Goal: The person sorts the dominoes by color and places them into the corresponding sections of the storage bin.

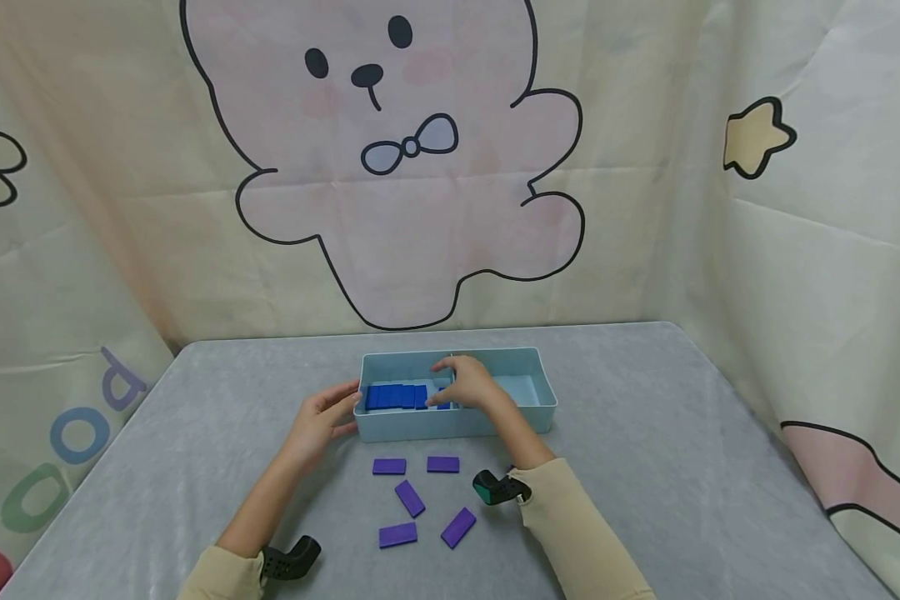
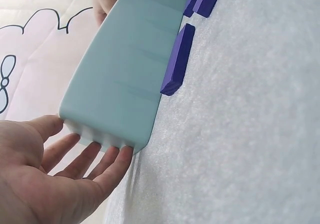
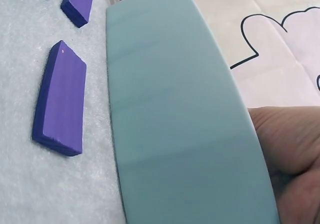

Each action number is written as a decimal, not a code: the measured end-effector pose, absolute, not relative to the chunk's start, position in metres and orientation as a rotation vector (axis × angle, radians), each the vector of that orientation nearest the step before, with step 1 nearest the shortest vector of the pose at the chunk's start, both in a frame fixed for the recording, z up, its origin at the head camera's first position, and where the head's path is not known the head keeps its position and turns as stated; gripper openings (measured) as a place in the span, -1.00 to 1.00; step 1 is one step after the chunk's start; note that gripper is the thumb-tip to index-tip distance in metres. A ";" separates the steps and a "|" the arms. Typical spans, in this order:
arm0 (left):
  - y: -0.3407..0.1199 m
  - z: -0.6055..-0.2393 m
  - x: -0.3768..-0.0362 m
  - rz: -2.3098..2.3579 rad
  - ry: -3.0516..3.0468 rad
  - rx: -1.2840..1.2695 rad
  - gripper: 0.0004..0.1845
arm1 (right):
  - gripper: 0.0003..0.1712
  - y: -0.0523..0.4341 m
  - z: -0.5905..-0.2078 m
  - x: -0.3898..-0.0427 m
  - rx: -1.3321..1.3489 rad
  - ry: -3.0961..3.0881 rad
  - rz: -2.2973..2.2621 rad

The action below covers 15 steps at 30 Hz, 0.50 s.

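A light blue tray [image 1: 457,423] stands mid-table, with a row of blue tiles [image 1: 396,396] on edge in its left half. My right hand [image 1: 461,383] reaches into the tray, and its curled fingers pinch a blue tile [image 1: 443,404] at the row's right end. In the right wrist view only the palm of the right hand [image 3: 290,149] shows behind the tray wall [image 3: 180,124]. My left hand [image 1: 337,408] rests straight fingers [image 2: 95,156] against the tray's left end [image 2: 125,74].
Several purple tiles [image 1: 409,498] lie loose on the grey table [image 1: 682,467] in front of the tray; one purple tile [image 2: 177,59] [image 3: 60,101] lies close to its front wall. The tray's right half is bare. A cartoon-bear curtain [image 1: 390,167] hangs behind.
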<state>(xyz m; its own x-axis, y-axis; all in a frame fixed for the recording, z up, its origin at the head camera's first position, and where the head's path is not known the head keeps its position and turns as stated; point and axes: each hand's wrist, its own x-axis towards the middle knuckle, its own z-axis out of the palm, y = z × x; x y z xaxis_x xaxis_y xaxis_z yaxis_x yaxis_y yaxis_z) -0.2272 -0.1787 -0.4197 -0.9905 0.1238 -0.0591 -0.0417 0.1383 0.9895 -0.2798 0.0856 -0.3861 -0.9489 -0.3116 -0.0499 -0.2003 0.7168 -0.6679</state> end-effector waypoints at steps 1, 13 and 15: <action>-0.179 -0.420 -0.227 1.981 2.272 0.082 -0.46 | -0.34 0.086 -0.386 -0.280 -0.415 2.753 -1.057; -0.179 -0.421 -0.229 1.980 2.267 0.087 -0.44 | -0.37 0.096 -0.383 -0.275 -0.368 2.678 -1.207; -0.179 -0.421 -0.228 1.983 2.265 0.089 -0.45 | -0.37 0.098 -0.383 -0.274 -0.370 2.662 -1.236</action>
<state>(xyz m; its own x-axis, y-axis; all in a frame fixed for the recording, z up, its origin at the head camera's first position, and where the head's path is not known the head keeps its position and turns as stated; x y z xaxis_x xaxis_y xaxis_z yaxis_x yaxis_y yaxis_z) -0.2283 -0.1794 -0.4207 -0.9899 0.1294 -0.0584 -0.0408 0.1347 0.9900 -0.2737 0.0981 -0.3826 -0.9522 -0.2995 -0.0605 -0.1470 0.6229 -0.7684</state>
